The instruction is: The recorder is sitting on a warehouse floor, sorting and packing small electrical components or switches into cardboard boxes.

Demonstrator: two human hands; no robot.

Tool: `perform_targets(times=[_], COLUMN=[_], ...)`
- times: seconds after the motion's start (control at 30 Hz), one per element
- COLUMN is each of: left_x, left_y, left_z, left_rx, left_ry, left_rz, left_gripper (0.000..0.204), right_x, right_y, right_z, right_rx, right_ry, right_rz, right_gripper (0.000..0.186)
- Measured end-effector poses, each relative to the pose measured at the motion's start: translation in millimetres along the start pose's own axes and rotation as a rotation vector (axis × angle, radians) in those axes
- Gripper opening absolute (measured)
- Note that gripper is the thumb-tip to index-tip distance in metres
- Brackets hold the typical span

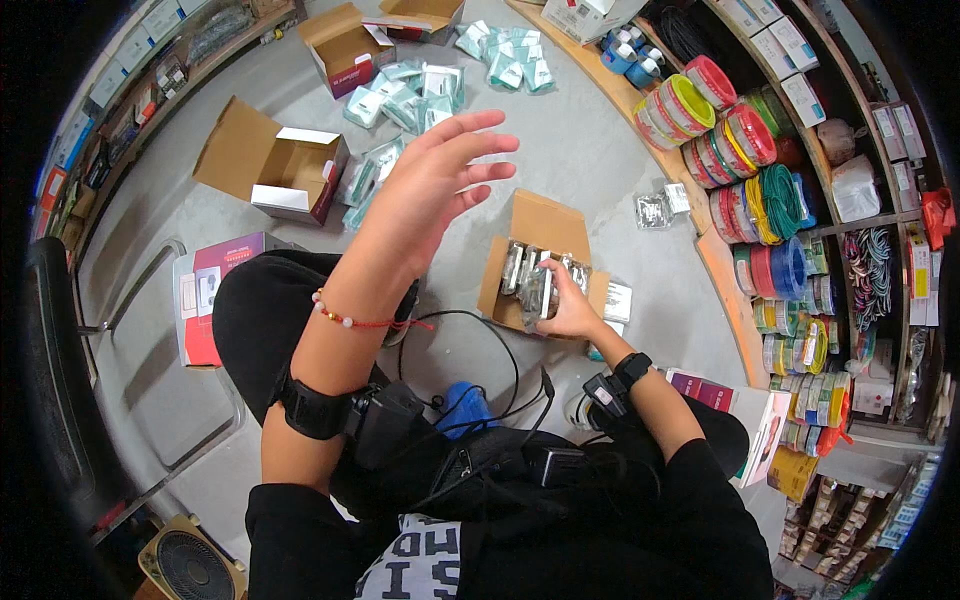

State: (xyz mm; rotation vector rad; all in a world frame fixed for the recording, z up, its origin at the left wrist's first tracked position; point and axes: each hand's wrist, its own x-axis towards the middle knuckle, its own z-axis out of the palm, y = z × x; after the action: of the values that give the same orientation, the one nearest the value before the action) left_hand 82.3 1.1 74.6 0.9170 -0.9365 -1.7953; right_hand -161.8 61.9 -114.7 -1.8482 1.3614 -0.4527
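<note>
My left hand [430, 185] is raised above the floor with its fingers spread and nothing in them. Down at a small open cardboard box [552, 212], my right hand [572, 308] grips a flat piece with a white edge, wrapped in clear plastic [540, 292]. More shiny plastic-wrapped pieces [514, 266] stand in that box beside my fingers. What kind of pieces they are I cannot make out. Just right of the box lie some white packets [617, 300], partly behind my wrist.
Several teal packets [405, 95] are strewn ahead. Open cartons [290, 160] stand at the left and far left. Wire spools [680, 105] line the shelving [800, 95] on the right. Two small packs [655, 210] lie nearby. A black cable [515, 360] loops before my knees; a metal-framed chair [170, 400] is left.
</note>
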Motion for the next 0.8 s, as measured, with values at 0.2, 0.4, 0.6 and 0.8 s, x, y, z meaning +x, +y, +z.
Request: perform_targets(times=[0.2, 0.4, 0.6, 0.8], left_x=[5.3, 1.9, -0.9, -1.6], left_y=[-4.0, 3.7, 8.2, 8.9], left_z=[5.0, 3.7, 6.9, 12.4], left_rx=[0.010, 0.017, 0.075, 0.096], left_ry=[-0.030, -0.061, -0.084, -0.097], left_rz=[-0.040, -0.009, 0.086, 0.081], left_gripper=[0.032, 0.031, 0.028, 0.026], right_x=[-0.8, 5.0, 7.9, 11.7], right_y=[0.9, 5.9, -7.2, 5.1], right_z=[8.4, 17.6, 21.1, 31.5], right_rx=[0.096, 0.364, 0.516, 0.341], right_ry=[-0.111, -0.144, -0.156, -0.129], right_rz=[-0.023, 0.184, 0.245, 0.177], right_gripper=[0.075, 0.074, 0.073, 0.075])
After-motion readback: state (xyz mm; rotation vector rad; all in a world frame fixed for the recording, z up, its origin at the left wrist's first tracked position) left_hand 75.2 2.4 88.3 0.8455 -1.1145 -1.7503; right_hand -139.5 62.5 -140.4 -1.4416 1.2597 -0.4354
